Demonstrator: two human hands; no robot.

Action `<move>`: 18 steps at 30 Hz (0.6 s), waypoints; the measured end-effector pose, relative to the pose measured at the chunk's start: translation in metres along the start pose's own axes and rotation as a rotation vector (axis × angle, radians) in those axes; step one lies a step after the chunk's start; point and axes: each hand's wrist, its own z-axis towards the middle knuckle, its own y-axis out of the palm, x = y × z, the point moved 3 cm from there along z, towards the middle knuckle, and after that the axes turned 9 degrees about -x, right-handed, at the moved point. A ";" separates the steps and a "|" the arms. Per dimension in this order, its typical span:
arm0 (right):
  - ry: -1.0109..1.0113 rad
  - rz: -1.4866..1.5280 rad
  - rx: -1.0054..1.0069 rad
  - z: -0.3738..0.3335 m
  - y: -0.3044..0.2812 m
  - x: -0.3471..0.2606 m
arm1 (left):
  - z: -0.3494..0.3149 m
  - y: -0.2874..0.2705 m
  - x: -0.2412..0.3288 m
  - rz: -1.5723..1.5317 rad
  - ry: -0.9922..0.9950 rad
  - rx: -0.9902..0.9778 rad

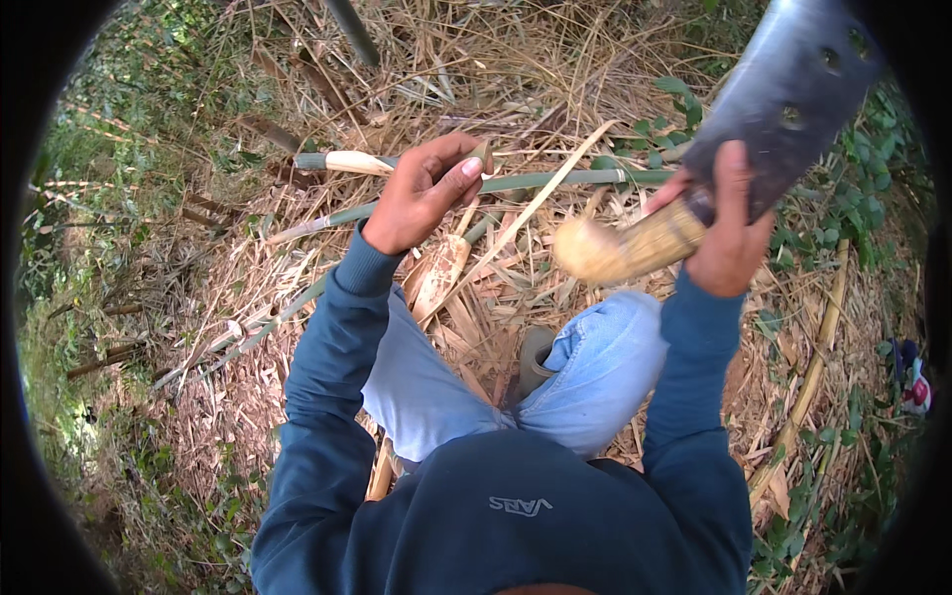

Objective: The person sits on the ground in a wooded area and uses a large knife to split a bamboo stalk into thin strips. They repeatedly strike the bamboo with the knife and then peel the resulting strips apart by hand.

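Note:
My left hand (424, 195) is closed, with thumb and fingers pinching a small brownish piece (485, 159); its exact kind does not show. Behind that hand lies a bamboo pole (355, 163) with a pale stripped patch. My right hand (732, 233) is wrapped round the upper handle of a large cleaver-like machete (769, 109). Its broad, dark steel blade has several holes and points up to the far right. The curved, yellowish wooden handle (635, 248) is blurred and its rounded end points left. A long green bamboo pole (540, 180) runs across the ground beyond my knees.
Dry leaves and bamboo shavings (476, 327) cover the ground round my legs. A pale split strip (540, 203) lies slantwise ahead. Cut stalks (352, 30) stick up at the far left. Green leafy plants (863, 169) grow at the right, near a long yellowish pole (818, 357).

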 end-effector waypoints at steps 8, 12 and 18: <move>0.434 0.314 -0.247 -0.067 0.073 0.049 | -0.036 0.011 0.011 0.055 0.124 0.174; 0.368 0.336 -0.232 -0.072 0.084 0.035 | -0.036 0.016 0.008 0.085 0.121 0.198; 0.308 0.219 -0.357 -0.086 0.083 0.045 | -0.043 0.027 0.010 -0.002 0.081 0.216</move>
